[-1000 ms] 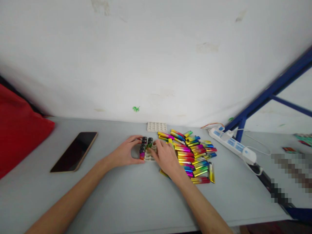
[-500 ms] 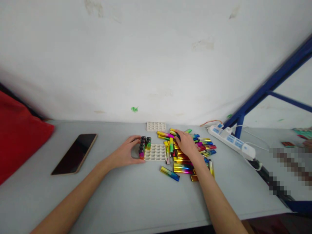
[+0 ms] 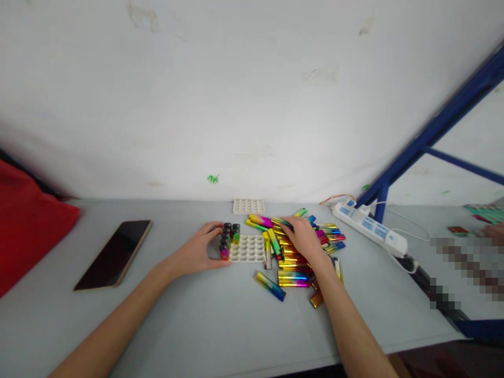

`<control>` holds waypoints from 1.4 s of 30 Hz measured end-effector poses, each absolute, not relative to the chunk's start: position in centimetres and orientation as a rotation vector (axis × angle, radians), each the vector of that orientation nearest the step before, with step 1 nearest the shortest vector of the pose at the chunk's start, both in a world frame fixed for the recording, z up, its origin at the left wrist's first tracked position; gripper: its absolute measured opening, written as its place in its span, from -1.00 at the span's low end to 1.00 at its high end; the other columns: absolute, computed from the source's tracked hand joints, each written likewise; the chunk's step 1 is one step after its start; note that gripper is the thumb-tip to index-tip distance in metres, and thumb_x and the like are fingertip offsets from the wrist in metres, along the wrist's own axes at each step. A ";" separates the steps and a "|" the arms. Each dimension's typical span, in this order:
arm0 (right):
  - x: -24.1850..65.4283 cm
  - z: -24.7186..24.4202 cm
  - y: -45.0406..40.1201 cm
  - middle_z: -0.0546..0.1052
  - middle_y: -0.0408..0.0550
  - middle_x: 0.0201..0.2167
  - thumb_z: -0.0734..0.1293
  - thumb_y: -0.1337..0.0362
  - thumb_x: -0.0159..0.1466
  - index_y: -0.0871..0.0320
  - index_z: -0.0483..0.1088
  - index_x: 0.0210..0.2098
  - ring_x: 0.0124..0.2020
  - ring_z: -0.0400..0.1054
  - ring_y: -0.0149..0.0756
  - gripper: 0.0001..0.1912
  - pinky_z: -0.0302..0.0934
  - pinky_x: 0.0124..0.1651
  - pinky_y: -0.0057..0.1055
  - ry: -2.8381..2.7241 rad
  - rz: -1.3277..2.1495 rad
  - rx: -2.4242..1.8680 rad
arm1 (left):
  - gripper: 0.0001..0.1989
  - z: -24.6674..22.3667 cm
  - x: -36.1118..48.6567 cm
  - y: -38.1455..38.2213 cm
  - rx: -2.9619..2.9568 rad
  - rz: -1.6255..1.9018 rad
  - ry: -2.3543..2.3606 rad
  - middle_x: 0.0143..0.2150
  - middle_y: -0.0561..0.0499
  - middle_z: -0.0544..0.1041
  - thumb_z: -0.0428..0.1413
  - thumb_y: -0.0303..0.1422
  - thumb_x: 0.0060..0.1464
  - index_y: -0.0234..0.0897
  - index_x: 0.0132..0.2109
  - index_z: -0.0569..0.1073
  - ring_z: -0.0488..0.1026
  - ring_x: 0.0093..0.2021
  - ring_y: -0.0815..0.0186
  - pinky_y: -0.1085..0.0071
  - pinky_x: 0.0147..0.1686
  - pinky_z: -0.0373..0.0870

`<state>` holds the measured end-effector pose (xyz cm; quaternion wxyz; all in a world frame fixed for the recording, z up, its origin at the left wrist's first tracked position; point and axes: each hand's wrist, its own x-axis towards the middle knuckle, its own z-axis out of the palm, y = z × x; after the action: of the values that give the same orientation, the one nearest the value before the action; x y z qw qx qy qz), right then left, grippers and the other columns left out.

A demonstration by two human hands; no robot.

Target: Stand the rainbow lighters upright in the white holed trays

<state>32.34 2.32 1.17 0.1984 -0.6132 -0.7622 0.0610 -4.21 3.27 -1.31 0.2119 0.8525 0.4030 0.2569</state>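
A white tray with rows of holes (image 3: 248, 249) lies on the grey table. Several lighters (image 3: 224, 242) with black tops stand upright in its left columns. Around their left side curves my left hand (image 3: 200, 249), with thumb and fingers at the tray's near and far corners. To the right of the tray is a loose pile of shiny multicoloured lighters (image 3: 293, 277). My right hand (image 3: 302, 234) is over the pile's upper part, its fingers closed on a yellow and dark lighter (image 3: 280, 222). One yellow and blue lighter (image 3: 270, 286) lies apart in front.
A second holed tray (image 3: 249, 206) lies by the wall. On the left are a dark tablet (image 3: 114, 254) and a red cloth (image 3: 29, 220). A white power strip (image 3: 370, 228) with cables and a blue metal frame (image 3: 409, 157) are on the right, with another person's hand (image 3: 494, 231) beyond.
The view has shifted slightly. My right hand has moved a little within the pile, and some lighters there have shifted or tilted. My left hand stays beside the tray.
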 end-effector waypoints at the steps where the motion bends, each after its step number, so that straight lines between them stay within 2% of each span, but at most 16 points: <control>1: 32.4 1.1 2.1 0.70 0.15 -0.04 0.32 0.26 0.56 0.20 0.63 0.07 0.04 0.56 -0.02 -0.74 0.34 0.19 -0.19 -2.128 0.170 -1.705 | -0.23 -1.3 -4.2 3.3 2.376 0.711 1.116 0.38 -0.34 0.48 0.51 0.03 -0.06 -0.27 0.20 0.57 0.49 0.35 -0.22 -0.14 0.42 0.44; 4: 32.5 1.2 1.6 0.69 0.15 -0.08 0.33 0.17 0.56 0.18 0.65 -0.03 0.00 0.56 0.00 -0.72 0.37 0.16 -0.17 -2.088 0.192 -1.635 | -0.27 -1.2 -4.3 3.3 2.410 0.721 1.098 0.38 -0.34 0.48 0.49 0.02 -0.03 -0.28 0.19 0.58 0.50 0.34 -0.22 -0.13 0.41 0.46; 9: 31.5 1.8 0.9 0.69 0.13 0.10 0.26 0.08 0.57 0.09 0.61 0.20 0.15 0.56 0.02 -0.60 0.37 0.24 -0.13 -1.830 0.411 -1.444 | -0.29 -1.4 -4.3 3.3 2.433 0.723 1.106 0.38 -0.30 0.48 0.48 0.02 -0.02 -0.22 0.19 0.57 0.50 0.34 -0.21 -0.14 0.41 0.46; 12: 30.3 2.3 0.4 0.69 0.06 0.14 0.30 0.00 0.52 0.04 0.61 0.20 0.19 0.54 0.02 -0.58 0.36 0.27 -0.11 -1.734 0.666 -1.329 | -0.28 -1.4 -4.3 3.2 2.425 0.721 1.104 0.38 -0.29 0.48 0.49 0.01 -0.02 -0.20 0.20 0.56 0.49 0.35 -0.21 -0.14 0.41 0.46; 15: 28.9 2.6 -0.1 0.70 -0.03 -0.13 0.44 -0.08 0.40 0.05 0.61 0.10 -0.10 0.57 -0.08 -0.57 0.42 0.01 -0.21 -1.635 0.893 -1.248 | -0.27 -1.3 -4.3 3.1 2.423 0.718 1.105 0.38 -0.32 0.48 0.49 0.00 -0.02 -0.24 0.21 0.56 0.49 0.35 -0.21 -0.15 0.41 0.47; 17: 28.1 2.8 -0.5 0.62 -0.12 -0.33 0.54 -0.11 0.31 0.08 0.62 -0.06 -0.31 0.47 -0.21 -0.58 0.36 -0.22 -0.32 -1.534 1.047 -1.209 | -0.26 -1.3 -4.3 3.1 2.422 0.721 1.102 0.38 -0.33 0.48 0.50 0.00 -0.02 -0.25 0.22 0.56 0.50 0.34 -0.20 -0.15 0.40 0.47; 20: 27.1 2.8 -1.0 0.52 -0.18 -0.45 0.63 -0.11 0.20 0.10 0.60 -0.23 -0.43 0.34 -0.31 -0.58 0.24 -0.38 -0.40 -1.387 1.266 -1.124 | -0.25 -1.3 -4.3 3.1 2.416 0.740 1.102 0.37 -0.31 0.49 0.51 0.00 -0.04 -0.24 0.22 0.56 0.51 0.33 -0.18 -0.11 0.40 0.47; 23: 26.3 2.7 -1.4 0.47 -0.19 -0.50 0.60 -0.20 0.22 0.07 0.57 -0.28 -0.50 0.31 -0.33 -0.53 0.24 -0.47 -0.41 -1.265 1.475 -1.012 | -0.26 -1.5 -4.3 3.2 2.417 0.744 1.093 0.37 -0.30 0.50 0.51 0.00 -0.04 -0.25 0.20 0.57 0.50 0.35 -0.18 -0.08 0.41 0.46; 25: 26.0 2.7 -1.7 0.54 -0.14 -0.43 0.54 -0.28 0.26 0.07 0.56 -0.25 -0.45 0.40 -0.30 -0.48 0.33 -0.43 -0.38 -1.212 1.584 -0.937 | -0.27 -1.6 -4.3 3.3 2.419 0.743 1.093 0.37 -0.31 0.49 0.51 -0.01 -0.04 -0.27 0.20 0.57 0.49 0.36 -0.18 -0.08 0.41 0.46; 28: 25.6 3.0 -1.9 0.62 -0.07 -0.25 0.53 -0.28 0.27 0.06 0.53 -0.16 -0.27 0.53 -0.24 -0.46 0.46 -0.23 -0.31 -1.144 1.669 -0.868 | -0.25 -1.7 -4.3 3.3 2.416 0.747 1.096 0.37 -0.32 0.49 0.51 -0.01 -0.06 -0.27 0.20 0.57 0.50 0.34 -0.19 -0.10 0.40 0.47; 30: 25.4 3.3 -2.0 0.61 -0.09 -0.28 0.56 -0.26 0.24 0.07 0.49 -0.17 -0.26 0.54 -0.24 -0.46 0.47 -0.19 -0.29 -1.115 1.687 -0.861 | -0.24 -1.6 -4.3 3.3 2.413 0.751 1.092 0.36 -0.33 0.50 0.51 0.01 -0.07 -0.27 0.20 0.57 0.50 0.34 -0.20 -0.11 0.40 0.47; 32: 25.1 3.4 -2.0 0.54 -0.15 -0.38 0.59 -0.26 0.21 0.07 0.46 -0.23 -0.34 0.48 -0.28 -0.44 0.43 -0.24 -0.33 -1.107 1.680 -0.863 | -0.24 -1.5 -4.2 3.3 2.408 0.745 1.087 0.36 -0.33 0.50 0.50 0.00 -0.06 -0.27 0.21 0.56 0.50 0.35 -0.20 -0.10 0.41 0.46; 34: 24.9 3.4 -1.9 0.39 -0.25 -0.49 0.58 -0.27 0.20 0.07 0.43 -0.26 -0.44 0.34 -0.36 -0.44 0.34 -0.33 -0.39 -1.089 1.667 -0.854 | -0.24 -1.3 -4.1 3.2 2.403 0.740 1.086 0.36 -0.33 0.51 0.50 -0.01 -0.06 -0.27 0.22 0.57 0.50 0.34 -0.21 -0.10 0.41 0.46; 38: 24.7 2.9 -1.8 0.10 -0.36 -0.54 0.51 -0.36 0.23 0.04 0.42 -0.25 -0.56 -0.05 -0.45 -0.41 -0.01 -0.56 -0.52 -1.103 1.642 -0.922 | -0.28 -1.2 -4.1 3.1 2.397 0.739 1.094 0.37 -0.30 0.50 0.50 -0.03 -0.06 -0.21 0.20 0.58 0.49 0.34 -0.22 -0.15 0.41 0.46; 40: 24.6 2.5 -1.8 0.06 -0.37 -0.57 0.48 -0.42 0.21 0.04 0.38 -0.33 -0.59 -0.13 -0.47 -0.36 -0.14 -0.60 -0.52 -1.155 1.614 -1.008 | -0.28 -1.2 -4.1 3.1 2.394 0.732 1.105 0.38 -0.29 0.49 0.50 -0.03 -0.06 -0.19 0.21 0.58 0.48 0.36 -0.21 -0.15 0.42 0.45; 42: 24.3 2.2 -1.9 0.07 -0.36 -0.61 0.42 -0.48 0.22 0.03 0.29 -0.44 -0.62 -0.12 -0.47 -0.30 -0.11 -0.61 -0.49 -1.222 1.528 -1.095 | -0.27 -1.1 -4.1 3.0 2.386 0.731 1.107 0.37 -0.30 0.48 0.50 -0.04 -0.05 -0.21 0.23 0.57 0.47 0.36 -0.20 -0.14 0.42 0.44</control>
<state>24.35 -1.95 2.17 0.4345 -0.4399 -0.4909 0.6138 -4.09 3.01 -1.13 0.2045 0.8555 0.3971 0.2620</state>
